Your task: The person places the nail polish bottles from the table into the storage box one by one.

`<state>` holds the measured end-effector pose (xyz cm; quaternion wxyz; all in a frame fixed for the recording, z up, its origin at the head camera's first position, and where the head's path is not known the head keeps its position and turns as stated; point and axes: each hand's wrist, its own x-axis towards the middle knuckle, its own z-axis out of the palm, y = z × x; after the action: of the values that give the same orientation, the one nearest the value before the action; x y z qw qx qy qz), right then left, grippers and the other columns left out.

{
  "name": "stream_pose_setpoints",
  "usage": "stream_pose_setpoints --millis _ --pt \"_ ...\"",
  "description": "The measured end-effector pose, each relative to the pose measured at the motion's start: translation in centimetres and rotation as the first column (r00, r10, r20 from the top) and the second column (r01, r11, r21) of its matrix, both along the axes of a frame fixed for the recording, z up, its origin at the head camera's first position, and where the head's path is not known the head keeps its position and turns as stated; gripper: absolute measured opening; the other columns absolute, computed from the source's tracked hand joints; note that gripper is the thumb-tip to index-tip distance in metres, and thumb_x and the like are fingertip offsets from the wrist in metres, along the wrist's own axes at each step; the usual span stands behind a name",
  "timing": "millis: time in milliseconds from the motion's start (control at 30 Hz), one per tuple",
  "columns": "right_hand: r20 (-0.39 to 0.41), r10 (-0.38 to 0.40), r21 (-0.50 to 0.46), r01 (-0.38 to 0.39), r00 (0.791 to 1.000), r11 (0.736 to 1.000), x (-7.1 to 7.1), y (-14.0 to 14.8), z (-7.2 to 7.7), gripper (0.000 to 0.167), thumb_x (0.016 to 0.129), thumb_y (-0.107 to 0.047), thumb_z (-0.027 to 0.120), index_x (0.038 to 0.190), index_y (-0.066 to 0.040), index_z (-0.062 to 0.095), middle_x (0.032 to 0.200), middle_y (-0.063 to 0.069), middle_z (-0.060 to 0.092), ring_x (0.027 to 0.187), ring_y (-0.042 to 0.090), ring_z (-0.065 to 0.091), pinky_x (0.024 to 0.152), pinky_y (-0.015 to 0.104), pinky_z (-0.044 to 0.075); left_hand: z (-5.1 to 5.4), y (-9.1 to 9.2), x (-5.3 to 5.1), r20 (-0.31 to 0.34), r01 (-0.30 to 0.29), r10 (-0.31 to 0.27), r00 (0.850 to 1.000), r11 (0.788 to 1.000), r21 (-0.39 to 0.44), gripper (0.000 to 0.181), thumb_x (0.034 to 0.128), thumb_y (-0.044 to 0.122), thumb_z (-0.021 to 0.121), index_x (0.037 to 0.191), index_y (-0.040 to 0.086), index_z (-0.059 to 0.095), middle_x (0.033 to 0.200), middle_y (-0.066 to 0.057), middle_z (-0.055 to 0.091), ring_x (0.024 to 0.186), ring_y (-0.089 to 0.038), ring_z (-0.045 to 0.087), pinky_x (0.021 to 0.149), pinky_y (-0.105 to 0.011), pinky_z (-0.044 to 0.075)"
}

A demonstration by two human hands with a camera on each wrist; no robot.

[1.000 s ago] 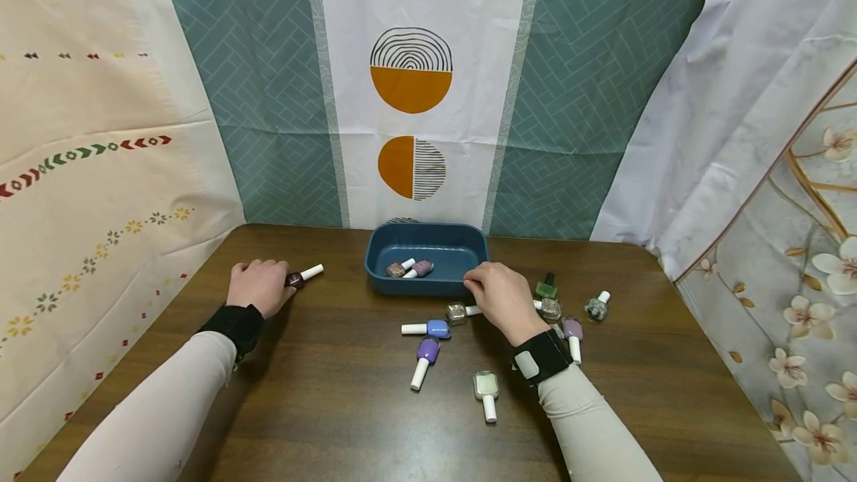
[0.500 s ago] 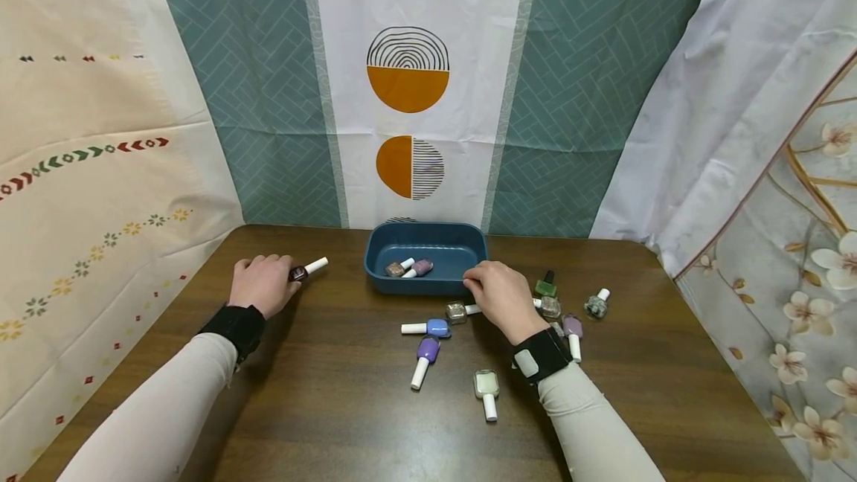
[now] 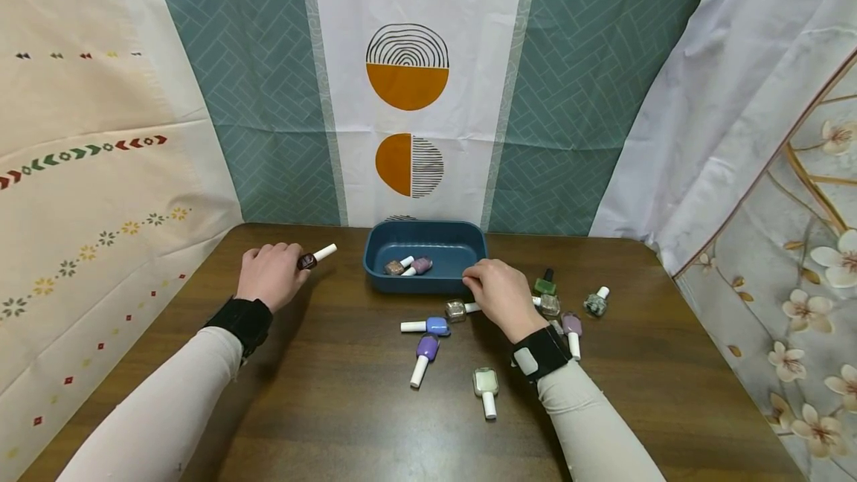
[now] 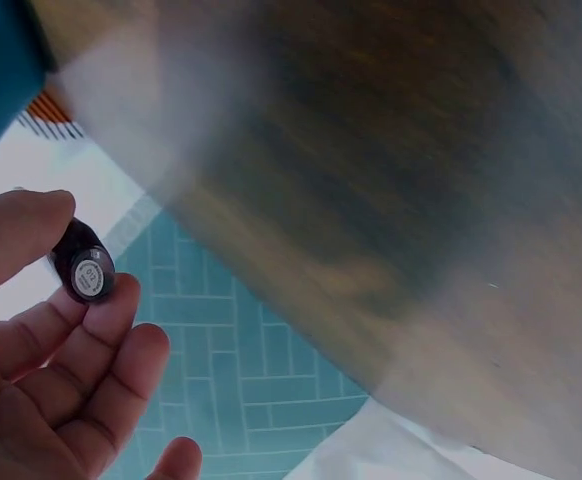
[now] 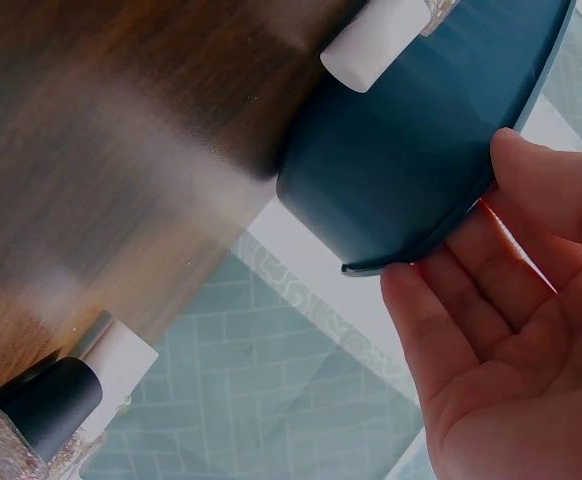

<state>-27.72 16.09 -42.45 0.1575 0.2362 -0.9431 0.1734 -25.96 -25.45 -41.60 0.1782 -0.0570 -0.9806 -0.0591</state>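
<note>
My left hand (image 3: 271,274) pinches a dark red nail polish bottle (image 3: 307,261) between thumb and fingers, its white cap pointing right and away from me. In the left wrist view the bottle's base (image 4: 89,277) shows a round label. A blue plastic bin (image 3: 425,285) stands at the back of the table. My right hand (image 3: 498,294) grips the bin's near right rim, thumb (image 5: 531,180) outside and fingers over the edge. Inside the bin, at its left, lie a glittery brown polish bottle (image 3: 393,268) and a mauve one (image 3: 422,265).
Near the bin lie a glitter bottle (image 3: 456,310), a blue bottle (image 3: 438,326) and a purple bottle (image 3: 427,348). A pale green bottle (image 3: 485,381) lies closer to me. Several more, including a green one (image 3: 545,285), lie right of my right hand. Curtains hang behind the table.
My left hand has moved a little right and away from me with the dark red nail polish bottle, which now looks raised. My right hand stays at the bin's rim.
</note>
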Motion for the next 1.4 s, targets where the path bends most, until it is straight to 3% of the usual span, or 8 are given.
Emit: stream_pose_setpoints --millis 567,867,1400 --pt "0.003 -0.001 -0.007 0.001 1.000 1.000 0.0 0.0 0.0 0.013 0.106 -0.016 0.077 0.113 -0.010 0.086 0.112 0.006 0.080 0.109 0.028 0.075 0.093 0.049 0.063 1.7 2.7 0.1 -0.073 0.071 -0.071 0.995 0.997 0.008 0.028 0.0982 0.019 0.084 0.115 0.000 0.071 0.103 -0.018 0.073 0.103 -0.044 0.066 0.102 -0.071 0.045" --pt "0.004 -0.003 0.002 0.003 1.000 1.000 0.0 0.0 0.0 0.013 0.106 -0.017 0.077 0.113 -0.011 0.086 0.112 0.006 0.080 0.108 0.028 0.075 0.092 0.049 0.063 1.9 4.2 -0.2 -0.089 0.099 -0.099 0.991 0.995 -0.005 0.029 0.0995 0.020 0.084 0.117 0.000 0.072 0.106 -0.019 0.074 0.105 -0.044 0.066 0.104 -0.069 0.045" --pt "0.010 -0.002 0.006 0.002 1.000 1.000 0.0 0.1 0.0 0.013 0.107 -0.017 0.076 0.114 -0.011 0.086 0.113 0.005 0.080 0.109 0.027 0.075 0.092 0.049 0.063 2.8 7.0 -0.5 -0.127 0.144 -0.145 0.981 0.989 -0.011 0.024 0.0986 0.021 0.085 0.111 0.004 0.072 0.102 -0.015 0.074 0.103 -0.040 0.067 0.106 -0.064 0.046"
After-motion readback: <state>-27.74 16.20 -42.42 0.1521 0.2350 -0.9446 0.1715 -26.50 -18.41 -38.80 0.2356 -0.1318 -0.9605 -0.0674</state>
